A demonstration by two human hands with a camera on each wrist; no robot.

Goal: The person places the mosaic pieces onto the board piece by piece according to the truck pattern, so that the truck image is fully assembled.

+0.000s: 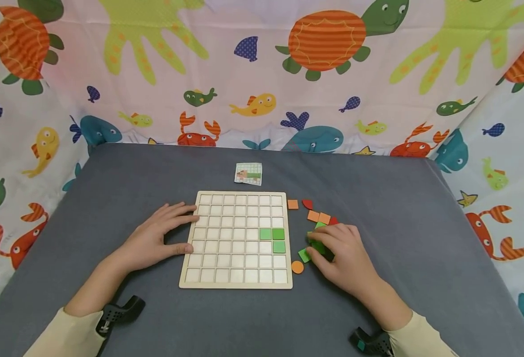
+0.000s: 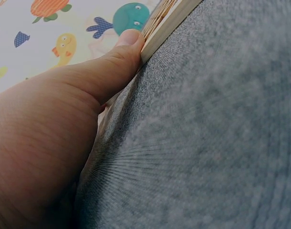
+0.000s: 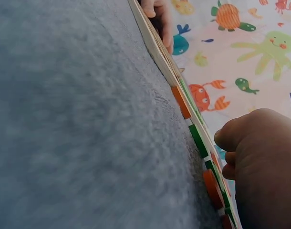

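Note:
A pale wooden grid board (image 1: 232, 285) lies on the table, with three green square tiles (image 1: 278, 234) in its cells near the right edge. My left hand (image 1: 156, 238) rests against the board's left edge, fingers spread on the frame; in the left wrist view the thumb (image 2: 119, 62) touches the board's side. Over loose green tiles (image 1: 304, 255) right of the board hovers my right hand (image 1: 344, 253), thumb and forefinger bent and apart. Nothing shows between those fingertips in the right wrist view, where the hand (image 3: 265, 157) stands above the tiles; the palm side is partly hidden.
Orange square tiles (image 1: 318, 217), a red piece (image 1: 307, 204) and an orange round piece (image 1: 297, 267) lie along the board's right side. Behind the board is a small picture card (image 1: 248, 174). Grey cloth (image 1: 154, 317) covers the table; a printed curtain (image 1: 226, 74) hangs behind.

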